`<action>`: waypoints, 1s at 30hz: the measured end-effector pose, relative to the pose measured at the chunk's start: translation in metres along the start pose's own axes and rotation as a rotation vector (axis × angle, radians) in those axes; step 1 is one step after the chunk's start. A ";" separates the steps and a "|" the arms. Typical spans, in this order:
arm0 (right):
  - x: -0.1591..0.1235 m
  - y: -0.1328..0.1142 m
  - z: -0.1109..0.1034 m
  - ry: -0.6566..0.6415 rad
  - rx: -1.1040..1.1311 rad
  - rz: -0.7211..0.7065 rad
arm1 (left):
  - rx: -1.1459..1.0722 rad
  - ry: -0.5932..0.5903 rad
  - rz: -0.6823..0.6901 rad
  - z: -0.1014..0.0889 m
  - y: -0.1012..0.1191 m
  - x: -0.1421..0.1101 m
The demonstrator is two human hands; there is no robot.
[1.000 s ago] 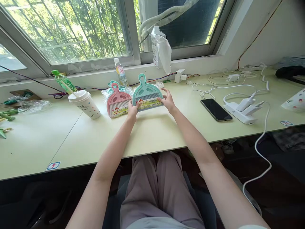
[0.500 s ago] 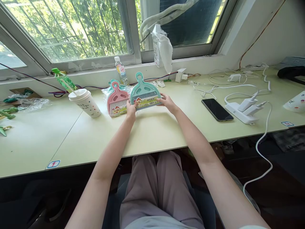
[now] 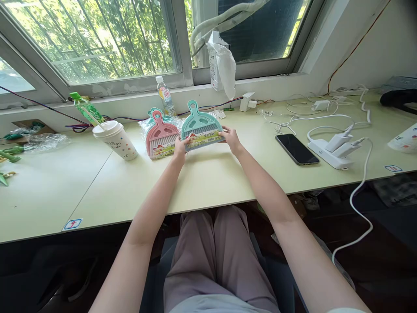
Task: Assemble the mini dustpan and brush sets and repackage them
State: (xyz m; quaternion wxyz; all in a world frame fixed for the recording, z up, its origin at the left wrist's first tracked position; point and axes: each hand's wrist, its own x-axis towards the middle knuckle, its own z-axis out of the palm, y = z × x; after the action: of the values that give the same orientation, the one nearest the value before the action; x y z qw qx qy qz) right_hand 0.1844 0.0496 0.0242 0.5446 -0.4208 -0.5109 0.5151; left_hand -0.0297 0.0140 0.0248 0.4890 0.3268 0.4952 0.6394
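Observation:
A teal dustpan and brush set (image 3: 201, 124), with a printed yellow label along its lower edge, is held upright between my two hands. My left hand (image 3: 180, 148) grips its lower left corner, and my right hand (image 3: 230, 138) grips the lower right side. Just left of it, a pink dustpan and brush set (image 3: 160, 132) in clear wrapping leans on the desk, close to my left fingers. Behind the pink one, part of another teal dustpan (image 3: 155, 112) shows; most of it is hidden.
A white paper cup (image 3: 116, 140) with a straw stands to the left, near a green bottle (image 3: 86, 108). A clear bottle (image 3: 165, 96) is behind the dustpans. On the right lie a black phone (image 3: 296, 149) and a white power strip (image 3: 330, 154) with trailing cables.
The teal dustpan set has shifted slightly to the right in my hands. The pink set and everything else on the desk stay where they were.

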 end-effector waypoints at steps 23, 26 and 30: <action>-0.009 -0.001 0.004 -0.043 0.171 0.028 | -0.098 -0.117 0.047 0.008 0.000 -0.007; -0.014 0.009 0.020 -0.114 0.210 0.092 | -0.127 -0.125 -0.022 0.009 -0.002 -0.009; -0.015 0.012 0.029 -0.022 0.254 0.140 | -0.082 -0.195 -0.083 0.011 -0.003 -0.012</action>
State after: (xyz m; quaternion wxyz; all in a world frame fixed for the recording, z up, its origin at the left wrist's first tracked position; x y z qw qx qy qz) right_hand 0.1552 0.0346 0.0140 0.5506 -0.3773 -0.4169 0.6170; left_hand -0.0147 0.0059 0.0261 0.5739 0.3464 0.4318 0.6035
